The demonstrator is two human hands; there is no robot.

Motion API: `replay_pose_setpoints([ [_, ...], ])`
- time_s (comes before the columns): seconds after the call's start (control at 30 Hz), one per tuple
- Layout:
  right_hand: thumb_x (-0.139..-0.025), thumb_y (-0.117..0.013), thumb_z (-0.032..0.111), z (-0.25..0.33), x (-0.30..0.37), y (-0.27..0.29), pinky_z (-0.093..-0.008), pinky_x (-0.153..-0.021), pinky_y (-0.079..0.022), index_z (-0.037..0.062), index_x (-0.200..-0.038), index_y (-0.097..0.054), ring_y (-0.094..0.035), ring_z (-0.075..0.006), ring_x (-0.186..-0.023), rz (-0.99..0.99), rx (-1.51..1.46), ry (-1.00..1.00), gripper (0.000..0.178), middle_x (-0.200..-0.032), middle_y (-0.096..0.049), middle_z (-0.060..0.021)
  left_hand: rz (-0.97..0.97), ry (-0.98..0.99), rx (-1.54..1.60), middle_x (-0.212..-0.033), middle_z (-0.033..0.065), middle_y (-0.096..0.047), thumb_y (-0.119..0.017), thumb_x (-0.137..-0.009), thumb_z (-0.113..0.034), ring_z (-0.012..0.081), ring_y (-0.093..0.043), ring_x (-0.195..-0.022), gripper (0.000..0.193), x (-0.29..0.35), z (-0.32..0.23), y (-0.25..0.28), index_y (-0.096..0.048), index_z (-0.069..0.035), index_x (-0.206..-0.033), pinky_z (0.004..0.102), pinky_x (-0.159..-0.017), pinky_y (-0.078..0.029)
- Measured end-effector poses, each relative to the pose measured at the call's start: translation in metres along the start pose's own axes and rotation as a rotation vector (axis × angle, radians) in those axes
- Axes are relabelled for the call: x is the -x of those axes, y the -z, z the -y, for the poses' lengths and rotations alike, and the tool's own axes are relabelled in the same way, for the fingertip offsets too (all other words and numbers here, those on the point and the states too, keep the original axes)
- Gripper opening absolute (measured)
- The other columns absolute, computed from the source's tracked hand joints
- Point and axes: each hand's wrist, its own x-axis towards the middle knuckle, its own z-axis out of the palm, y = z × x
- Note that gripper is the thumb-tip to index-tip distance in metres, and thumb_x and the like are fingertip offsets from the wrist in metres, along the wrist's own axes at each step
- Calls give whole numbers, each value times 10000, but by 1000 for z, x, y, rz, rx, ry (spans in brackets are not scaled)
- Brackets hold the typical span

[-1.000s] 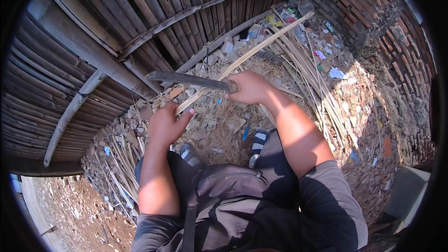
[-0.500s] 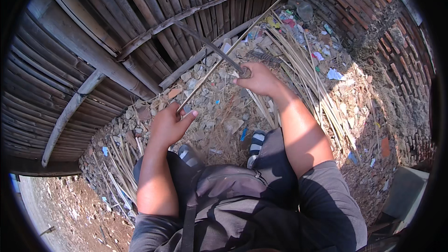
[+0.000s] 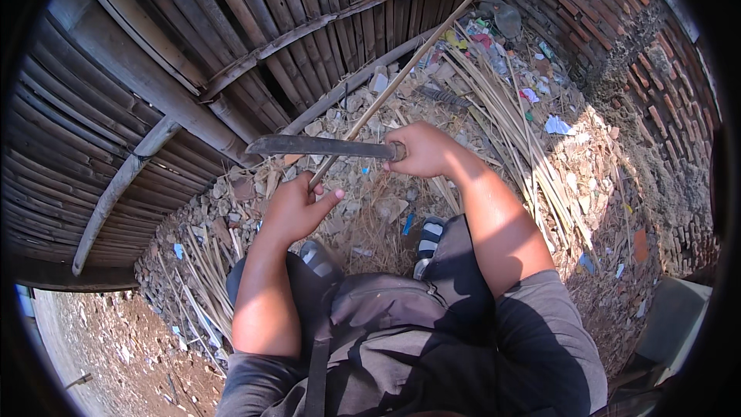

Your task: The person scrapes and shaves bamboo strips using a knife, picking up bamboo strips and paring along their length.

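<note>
My right hand is closed round the handle of a machete, whose dark blade points left. The blade lies across a long bamboo strip, just above my left hand; whether they touch I cannot tell. My left hand grips the strip's near end with the thumb sticking out to the right. From there the strip runs up and away to the right, toward the corner of the bamboo and brick walls.
Split bamboo strips lie in a heap on the right, with more strips at lower left. Rubble and litter cover the ground. A bamboo wall stands at left and ahead, a brick wall at right. My sandalled feet are below.
The machete has swung from pointing up and left to lying nearly level across the strip. The strip has turned so its broader face shows. My left hand has shifted slightly right.
</note>
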Motion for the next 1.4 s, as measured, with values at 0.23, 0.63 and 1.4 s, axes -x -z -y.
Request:
replay_pose_setpoints([
  [0.23, -792, -765, 301, 35, -10, -11, -505, -850, -549, 111, -1090, -737, -701, -400, -968, -10, 21, -3, 354, -962, -732, -199, -99, -65, 7, -645, 95, -609, -799, -848, -556, 250, -619, -612, 568, 1, 6, -11, -627, -16, -886, 393, -612, -499],
  [0.63, -813, -794, 337, -27, 0, 16, -453, -898, -544, 90, -1169, -730, -699, -402, -1020, -325, -137, -234, 438, -1045, -733, -225, -76, -36, 96, -655, 21, -570, -820, -856, -514, 142, -540, -599, 515, 2, 8, -8, -610, -45, -870, 331, -559, -448],
  [1.4, -817, -807, 326, -18, -5, 10, -456, -866, -542, 53, -1182, -716, -719, -382, -963, -233, -257, -250, 465, -986, -743, -220, -1, 5, 222, -633, 17, -560, -824, -853, -513, 138, -537, -594, 524, -6, 22, -15, -596, -42, -874, 330, -561, -446],
])
